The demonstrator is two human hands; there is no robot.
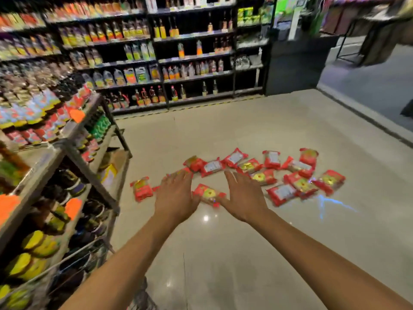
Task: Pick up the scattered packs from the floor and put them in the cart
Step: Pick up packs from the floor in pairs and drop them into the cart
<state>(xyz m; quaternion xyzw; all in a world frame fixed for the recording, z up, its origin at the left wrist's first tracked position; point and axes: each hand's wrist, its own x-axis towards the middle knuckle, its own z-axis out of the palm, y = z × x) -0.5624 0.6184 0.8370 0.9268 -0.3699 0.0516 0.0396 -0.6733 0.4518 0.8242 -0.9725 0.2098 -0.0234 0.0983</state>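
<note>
Several red packs (283, 173) lie scattered on the pale tiled floor ahead of me. One red pack (208, 194) lies between my two hands, another (142, 188) lies apart at the left. My left hand (175, 195) and my right hand (244, 198) are stretched forward above the floor, fingers straight and spread, holding nothing. A bit of wire cart (143, 298) shows at the bottom edge between my forearms.
A metal shelf rack (93, 173) full of jars and packets stands close at my left. Dark shelves of bottles (178, 63) line the back. A dark counter (295, 68) stands at the back right. Open floor (245, 253) lies before the packs.
</note>
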